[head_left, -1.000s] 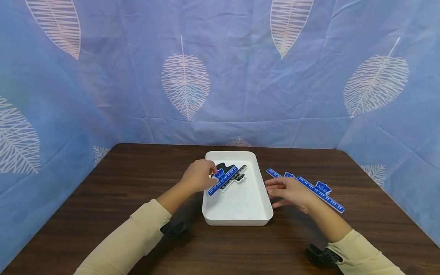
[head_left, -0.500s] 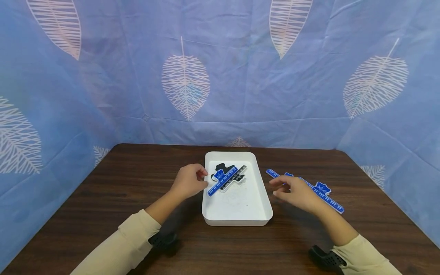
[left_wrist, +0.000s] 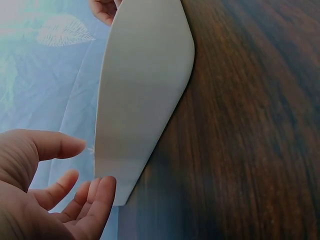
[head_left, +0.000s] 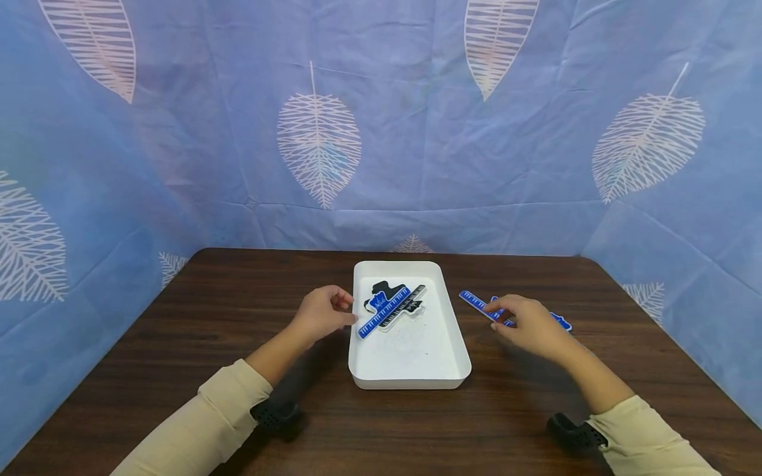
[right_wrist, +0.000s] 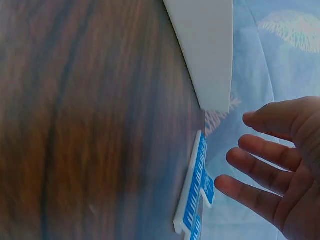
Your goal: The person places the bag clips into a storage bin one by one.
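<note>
In the head view, a white tray (head_left: 417, 354) holds a blue clip printed with piano keys (head_left: 383, 314). It lies across a black-and-white clip of the same kind (head_left: 402, 309), with a black one (head_left: 387, 289) behind. My left hand (head_left: 321, 315) is just outside the tray's left rim, fingers bent loosely around nothing; the left wrist view has its fingertips (left_wrist: 106, 185) against the tray wall. Over two more blue clips on the table hovers my right hand (head_left: 532, 328), thumb and fingers apart. It partly hides the nearer-left clip (head_left: 475, 301) and most of the other (head_left: 561, 321).
The dark wooden table (head_left: 381, 430) runs back to a blue cloth backdrop (head_left: 381, 165) with white leaf prints. The tray's raised wall (right_wrist: 210, 55) stands left of the loose clips. A dark band (head_left: 276, 416) sits at each wrist.
My left hand has let go of the blue clip in the tray and drawn back left past the rim. My right hand has moved rightward from the tray's edge to above the loose clips.
</note>
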Motion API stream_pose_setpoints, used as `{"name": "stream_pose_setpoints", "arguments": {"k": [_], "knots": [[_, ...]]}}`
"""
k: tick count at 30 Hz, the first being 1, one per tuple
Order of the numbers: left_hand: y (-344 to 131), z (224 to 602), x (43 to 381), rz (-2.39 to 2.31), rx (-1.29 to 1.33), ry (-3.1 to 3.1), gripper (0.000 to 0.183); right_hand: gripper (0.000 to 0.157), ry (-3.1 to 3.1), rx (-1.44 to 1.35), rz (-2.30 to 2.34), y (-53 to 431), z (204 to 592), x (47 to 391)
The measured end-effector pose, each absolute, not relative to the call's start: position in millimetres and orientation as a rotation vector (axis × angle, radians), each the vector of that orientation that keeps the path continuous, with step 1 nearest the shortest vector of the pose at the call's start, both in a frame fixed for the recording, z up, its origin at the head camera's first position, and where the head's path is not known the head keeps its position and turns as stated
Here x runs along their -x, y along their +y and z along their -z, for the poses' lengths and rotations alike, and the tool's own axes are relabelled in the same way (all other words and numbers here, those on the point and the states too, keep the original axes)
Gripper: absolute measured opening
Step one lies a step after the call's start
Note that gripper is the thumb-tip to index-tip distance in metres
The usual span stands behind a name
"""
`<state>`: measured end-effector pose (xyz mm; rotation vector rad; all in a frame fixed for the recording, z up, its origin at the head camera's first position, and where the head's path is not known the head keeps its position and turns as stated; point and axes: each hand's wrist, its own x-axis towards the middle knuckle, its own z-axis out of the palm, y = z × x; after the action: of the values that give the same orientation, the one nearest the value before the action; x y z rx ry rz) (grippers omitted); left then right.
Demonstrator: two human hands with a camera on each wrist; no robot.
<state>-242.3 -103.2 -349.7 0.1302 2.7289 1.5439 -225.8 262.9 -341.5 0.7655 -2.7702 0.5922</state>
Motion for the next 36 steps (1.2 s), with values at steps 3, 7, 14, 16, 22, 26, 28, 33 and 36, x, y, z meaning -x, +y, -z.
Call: {"name": "stream_pose_setpoints", "arguments": {"k": [3, 7, 14, 16, 22, 26, 28, 33, 36], "knots": [[-103.3, 351.3, 243.4, -1.641, -0.074, 2.624, 0.036, 0.027, -2.784, -0.759, -0.571, 268.6, 338.0, 226.9], [-103.6, 353.0, 244.7, -1.719, -0.027, 2.55, 0.038, 0.028, -2.821, -0.744, -0.535, 274.9, 335.6, 227.4], [-102.7, 355.5, 247.1, -1.766, 0.026, 2.444, 0.043, 0.031, -2.884, -0.706, -0.427, 286.2, 336.7, 229.0], [-102.9, 356.6, 248.2, -1.782, 0.039, 2.405, 0.045, 0.031, -2.883, -0.698, -0.406, 288.9, 337.3, 230.8], [-104.1, 359.4, 251.4, -1.813, 0.063, 2.291, 0.05, 0.033, -2.868, -0.671, -0.377, 294.2, 340.8, 237.8], [-104.8, 361.3, 252.4, -1.854, 0.048, 2.19, 0.058, 0.039, -2.864, -0.657, -0.382, 295.2, 343.2, 242.0], [-105.3, 361.7, 252.5, -1.869, 0.037, 2.145, 0.062, 0.043, -2.859, -0.659, -0.381, 294.9, 344.5, 244.7], [-107.5, 360.5, 252.2, -1.872, -0.002, 2.059, 0.072, 0.058, -2.895, -0.675, -0.359, 292.1, 346.7, 251.0], [-109.3, 359.1, 251.8, -1.866, -0.037, 2.01, 0.079, 0.066, -2.925, -0.684, -0.34, 289.6, 347.4, 253.6]]}}
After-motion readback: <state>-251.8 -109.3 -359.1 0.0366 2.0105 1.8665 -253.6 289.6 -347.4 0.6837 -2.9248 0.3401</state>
